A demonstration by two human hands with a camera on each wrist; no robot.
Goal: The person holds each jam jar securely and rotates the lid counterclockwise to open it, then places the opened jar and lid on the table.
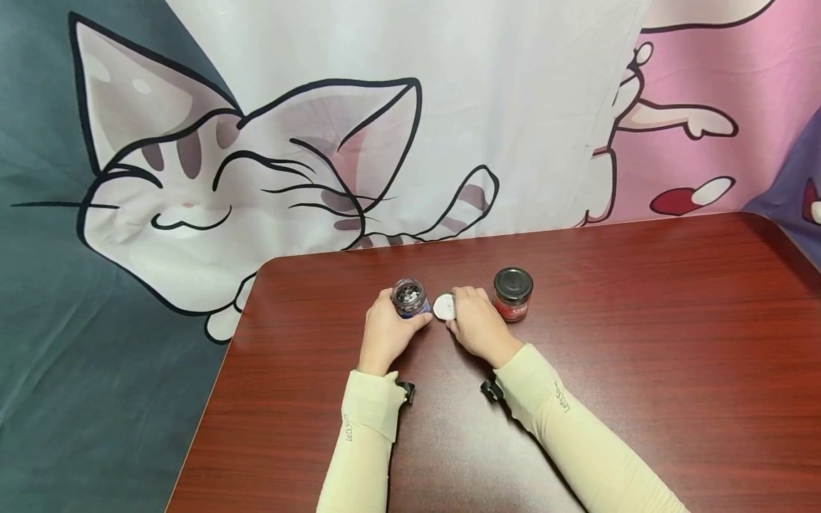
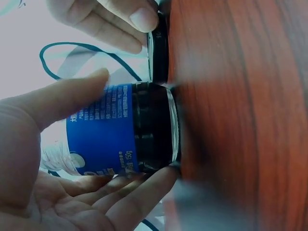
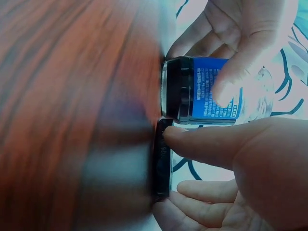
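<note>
Gripping an open glass jar point(image 1: 411, 299) in the left hand point(image 1: 388, 328), with thumb across the near side and fingers curled round the left. Holding it upright on the wood-grain table point(image 1: 673, 320), at the far part of the tabletop, left of everything else standing or lying there. Showing dark contents with pale glints through the uncovered mouth, and on the side a blue label point(image 2: 101, 139) with small pale print and "150g" along one edge.

Pinching a black-rimmed lid point(image 1: 442, 307) in the right hand point(image 1: 477, 324), with thumb at the near edge and fingers at the right side. Holding it flat, white inside upward, low at the tabletop and just right of the jar's base. Cannot tell contact from a slight gap between lid and jar.

Having upright, just right of the right hand, a red-labelled jar point(image 1: 512, 294) with a black cap in place. Wearing pale yellow sleeves point(image 1: 365, 420) with small lettering. Facing, beyond the table's far edge, a hanging cloth point(image 1: 532, 107) printed with a smiling cartoon cat point(image 1: 186, 192) at left and a pink patch at right.
</note>
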